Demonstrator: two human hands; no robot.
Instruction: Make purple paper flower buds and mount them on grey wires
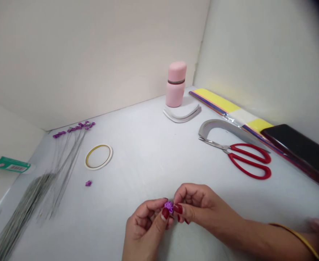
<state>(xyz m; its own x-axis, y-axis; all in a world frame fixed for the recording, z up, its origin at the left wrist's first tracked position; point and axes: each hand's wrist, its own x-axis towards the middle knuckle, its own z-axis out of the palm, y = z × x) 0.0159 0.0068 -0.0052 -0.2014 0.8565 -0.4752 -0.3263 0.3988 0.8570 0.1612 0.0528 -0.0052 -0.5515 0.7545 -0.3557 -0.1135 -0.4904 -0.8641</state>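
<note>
Between the fingertips of both my hands is a small purple paper flower [168, 207], close to the front of the table. My left hand [151, 221] pinches it from the left, thumb in front. From the right, the thumb and fingers of my right hand [196, 206] also close on its edge. Another small purple flower [88, 183] lies by itself on the table to the left. Behind it rests a roll of white tape [98, 157]. Several thin wire stems with purple flower heads [80, 126] lie at the far left.
A bundle of bare wires [26, 206] spreads along the left side. Red-handled scissors [238, 154] lie at right, near curved grey paper strips [216, 127]. A pink flask [175, 85] stands by the back wall. A dark phone [298, 148] rests on packaged coloured paper [216, 101].
</note>
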